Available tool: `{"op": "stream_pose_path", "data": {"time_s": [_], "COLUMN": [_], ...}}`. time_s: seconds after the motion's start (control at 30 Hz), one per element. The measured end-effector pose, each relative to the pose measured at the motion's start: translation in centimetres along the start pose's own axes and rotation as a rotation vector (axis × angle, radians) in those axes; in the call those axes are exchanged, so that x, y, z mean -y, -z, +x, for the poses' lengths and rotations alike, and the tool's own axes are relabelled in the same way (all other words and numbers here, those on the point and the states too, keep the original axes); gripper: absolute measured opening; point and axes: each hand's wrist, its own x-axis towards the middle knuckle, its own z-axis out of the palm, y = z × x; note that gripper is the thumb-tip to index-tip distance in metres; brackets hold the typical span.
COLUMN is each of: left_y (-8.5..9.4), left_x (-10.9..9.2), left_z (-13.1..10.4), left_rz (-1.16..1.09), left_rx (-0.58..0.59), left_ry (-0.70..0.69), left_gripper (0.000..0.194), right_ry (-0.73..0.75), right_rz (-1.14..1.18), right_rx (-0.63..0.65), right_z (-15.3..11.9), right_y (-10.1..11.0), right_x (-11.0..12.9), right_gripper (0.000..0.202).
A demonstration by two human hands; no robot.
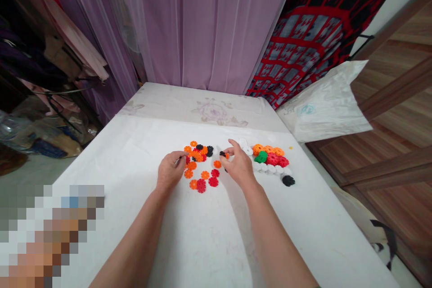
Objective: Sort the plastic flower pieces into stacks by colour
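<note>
Loose notched plastic discs lie in a cluster on the white table: orange discs (pixel 188 174), red discs (pixel 213 182) and black discs (pixel 209 151). My left hand (pixel 170 171) is closed in a pinch at the cluster's left edge. A thin dark edge shows at its fingertips; I cannot make out the piece. My right hand (pixel 240 164) holds a black notched disc (pixel 222 154) between thumb and finger, its index finger raised. A bit of orange shows beside that disc. An orange disc (pixel 217 164) lies just below these fingertips.
Right of my right hand lie joined rows of orange discs (pixel 269 150), red discs (pixel 277 160) and white discs (pixel 270 168), plus green discs (pixel 261 157) and a black stack (pixel 288 181). A white plastic bag (pixel 330 108) hangs at the table's right edge. Purple curtains (pixel 216 27) stand behind.
</note>
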Motion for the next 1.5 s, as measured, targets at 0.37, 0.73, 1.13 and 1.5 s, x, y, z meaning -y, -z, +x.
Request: {"op": "stream_pose_path", "data": {"time_s": [0.37,0.73,1.13,1.5], "left_y": [0.2,0.2,-0.1,-0.4], "left_x": [0.0,-0.2,0.4,-1.2], "left_z": [-0.1,0.0,0.0,-0.9], "left_rz": [0.04,0.036,0.09,0.437], "left_rx": [0.011,-0.002,0.019,0.258], "left_ry": [-0.004,0.0,-0.168,-0.382], "left_gripper": [0.029,0.029,0.029,0.036], "right_ry": [-0.058,0.015,0.308,0.254], "right_rz": [-0.023,-0.125,-0.136,-0.263], "right_rx": [0.029,0.048,0.27,0.295], "right_z": [-2.3,-2.1,3.6,2.5], "right_y": [1.1,1.0,-2.7,-2.9], "right_x": [-3.5,-2.7,3.2,1.5], "right_gripper": [0.058,0.055,0.061,0.06]}}
